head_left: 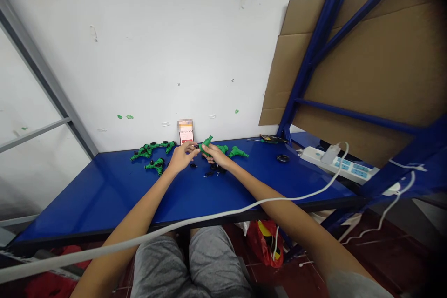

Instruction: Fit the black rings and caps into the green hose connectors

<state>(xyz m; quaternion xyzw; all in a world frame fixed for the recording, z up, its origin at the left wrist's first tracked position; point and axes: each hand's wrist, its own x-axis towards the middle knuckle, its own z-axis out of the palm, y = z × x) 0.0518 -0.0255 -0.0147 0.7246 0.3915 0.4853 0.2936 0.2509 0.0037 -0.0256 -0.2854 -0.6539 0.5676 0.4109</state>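
My right hand [215, 155] grips a green plastic hose fitting [206, 145] above the blue tabletop [104, 195]. The fingertips of my left hand [181, 157] pinch at the fitting's near end, where a small dark piece may sit. Several similar green branched fittings [150, 150] lie to the left of my hands, and another [238, 152] lies just to the right. Small black parts [211, 172] are scattered on the table below my right hand.
A small phone-like display [186, 133] leans on the white wall behind the fittings. To the right are tools [268, 139], a black oval object [282, 158], a white power strip [335, 163] and a white cable [244, 207]. Blue shelf frame [314, 56] and cardboard [363, 70] stand at right.
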